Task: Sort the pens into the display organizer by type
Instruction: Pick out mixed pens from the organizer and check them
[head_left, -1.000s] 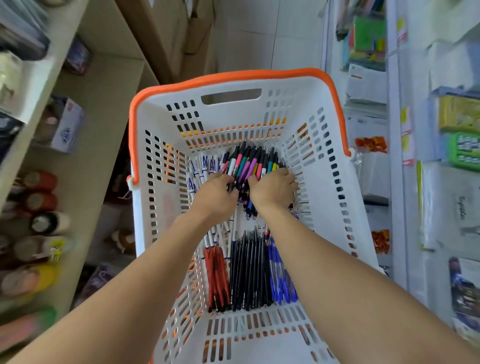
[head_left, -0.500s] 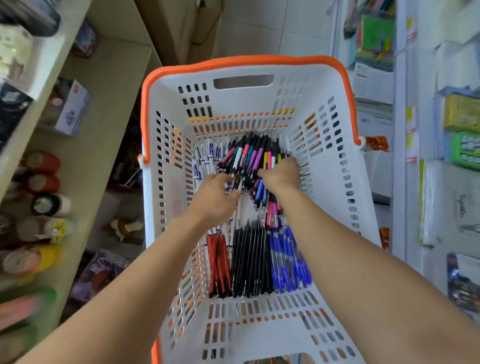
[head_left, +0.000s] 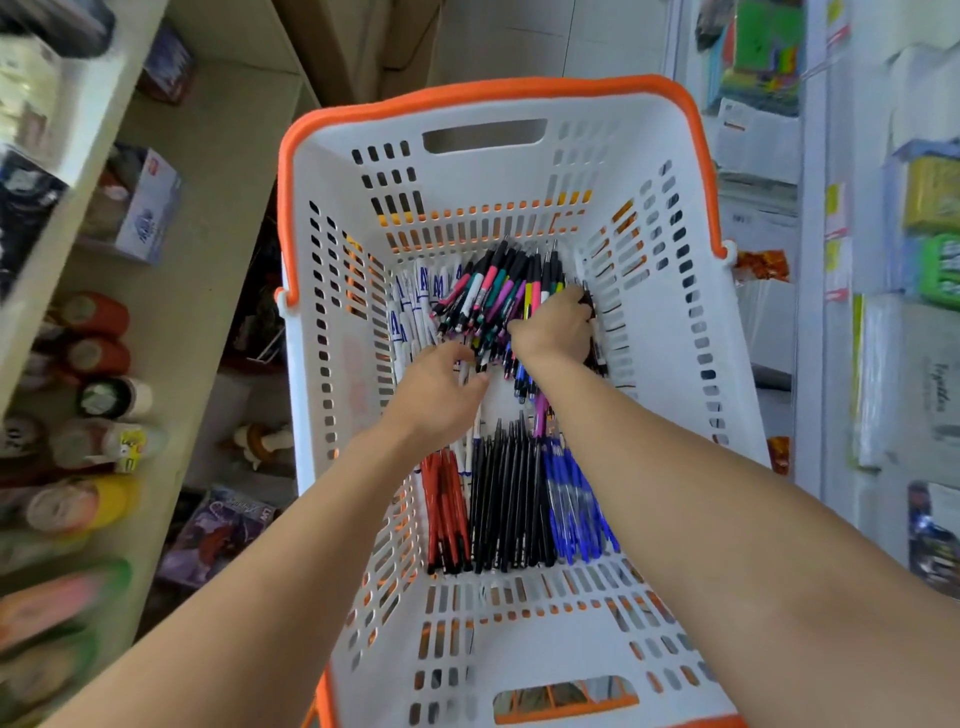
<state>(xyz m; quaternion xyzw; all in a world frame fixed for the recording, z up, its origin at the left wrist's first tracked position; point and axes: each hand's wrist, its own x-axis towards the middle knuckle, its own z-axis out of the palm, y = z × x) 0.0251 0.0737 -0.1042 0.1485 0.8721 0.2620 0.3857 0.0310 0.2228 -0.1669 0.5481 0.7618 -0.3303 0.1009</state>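
Dozens of multicoloured pens (head_left: 498, 301) lie heaped at the far end of my white basket (head_left: 649, 156), black barrels with pink, teal, purple and yellow grips, fanned against the far wall. My right hand (head_left: 553, 332) is sunk into the right side of that heap with fingers curled down round a bunch of them. My left hand (head_left: 441, 400) sits just beside it, thumb and fingers bent toward the near ends of the pens; I cannot tell whether it actually pinches one. White pens with blue print (head_left: 410, 312) lie left of the heap. Nearer me, three tidy rows rest side by side on the basket floor: red pens (head_left: 444, 512), black pens (head_left: 506, 499) and blue pens (head_left: 574, 506). Outside the orange rim, shelves on my left carry blurred jars (head_left: 98, 358), and packaged stationery (head_left: 930, 192) hangs on my right.
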